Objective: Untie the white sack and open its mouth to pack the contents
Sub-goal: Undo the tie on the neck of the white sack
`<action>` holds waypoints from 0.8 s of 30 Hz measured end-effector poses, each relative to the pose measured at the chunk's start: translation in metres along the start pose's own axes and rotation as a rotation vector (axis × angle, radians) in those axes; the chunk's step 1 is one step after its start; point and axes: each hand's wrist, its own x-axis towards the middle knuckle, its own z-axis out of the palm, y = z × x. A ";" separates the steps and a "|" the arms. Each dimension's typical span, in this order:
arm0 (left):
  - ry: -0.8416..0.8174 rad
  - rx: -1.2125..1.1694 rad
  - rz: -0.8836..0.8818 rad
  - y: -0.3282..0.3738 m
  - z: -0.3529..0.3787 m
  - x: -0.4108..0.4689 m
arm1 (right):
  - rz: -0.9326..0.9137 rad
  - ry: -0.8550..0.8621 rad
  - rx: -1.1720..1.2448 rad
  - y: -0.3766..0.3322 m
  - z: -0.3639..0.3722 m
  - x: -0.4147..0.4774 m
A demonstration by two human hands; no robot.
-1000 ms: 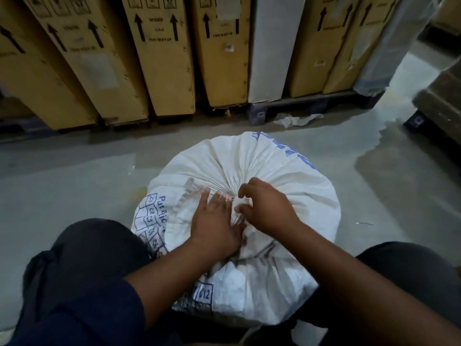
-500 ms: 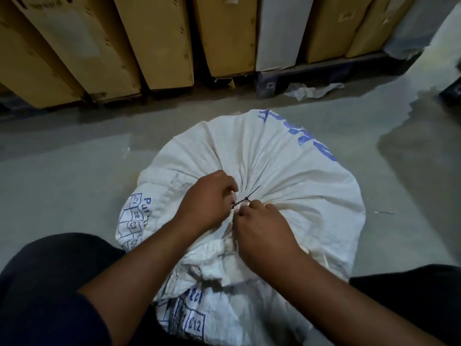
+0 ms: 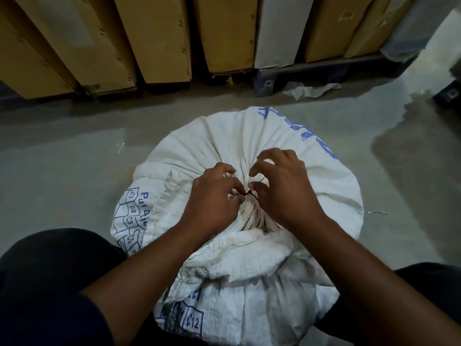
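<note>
- Right now I see the white sack [image 3: 224, 141] standing on the grey floor [image 3: 62, 158], between the person's dark-clad knees [image 3: 50, 270], with blue print on its sides.
- Its mouth is bunched into a gathered neck [image 3: 249, 213] at the top centre, with a thin black tie [image 3: 250, 194] wound round it.
- The left hand [image 3: 212, 206] has its fingers curled round the gathered neck, thumb tip just beside the tie.
- The right hand [image 3: 284, 193] pinches the black tie between thumb and forefinger; its other fingers arch, curled, above the cloth.
- The two hands nearly touch over the tie.
- Beyond the sack I make out tall cardboard cartons [image 3: 159, 38] leaning in a row, some on a dark pallet [image 3: 299, 71], with a crumpled pale scrap [image 3: 309, 91] on the floor beside it.
</note>
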 end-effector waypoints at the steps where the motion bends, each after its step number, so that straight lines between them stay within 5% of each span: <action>1: 0.014 0.035 -0.003 0.001 0.001 -0.001 | -0.004 -0.014 -0.031 0.003 0.004 0.001; 10: 0.096 0.257 0.075 0.009 0.002 -0.006 | -0.034 -0.182 -0.117 0.005 0.016 0.006; 24: -0.049 0.106 -0.011 0.005 0.004 0.016 | 0.017 -0.144 -0.056 0.001 0.011 0.001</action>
